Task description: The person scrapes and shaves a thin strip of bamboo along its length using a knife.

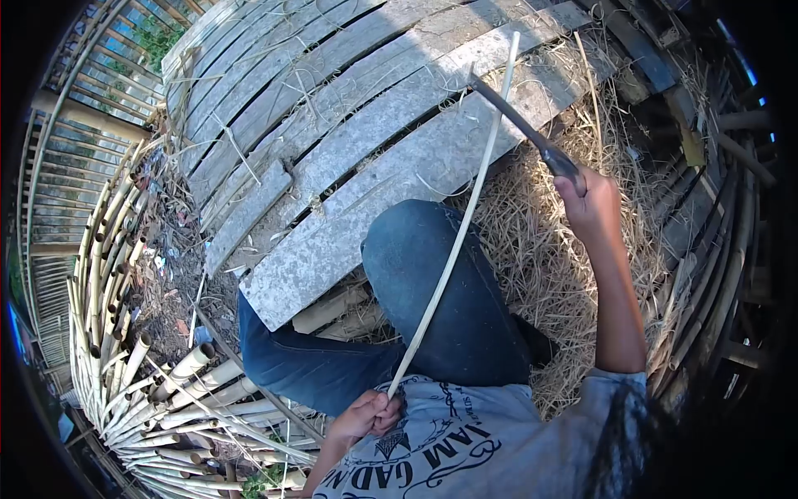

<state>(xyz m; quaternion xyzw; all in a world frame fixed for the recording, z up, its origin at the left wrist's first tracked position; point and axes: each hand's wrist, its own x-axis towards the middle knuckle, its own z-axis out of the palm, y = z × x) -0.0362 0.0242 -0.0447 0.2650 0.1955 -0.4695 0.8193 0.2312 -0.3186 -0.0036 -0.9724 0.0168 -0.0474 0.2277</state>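
My left hand (366,416) is closed around the lower end of a long, pale bamboo strip (453,258), close to my shirt. From there the strip runs up over my raised knee (407,249) and past the edge of the wooden platform. In my right hand (588,200), fingers wrapped round its dark handle, is a machete-like knife (519,122) with a long narrow blade. The blade points up and left and crosses the strip near its upper end; whether the two touch I cannot tell.
A slatted wooden platform (374,125) lies ahead, strewn with thin shavings. Bamboo shavings (540,266) heap on the ground at right. Cut bamboo poles (191,358) are stacked at lower left, below a bamboo fence (91,125). A loose short board (249,216) rests on the platform.
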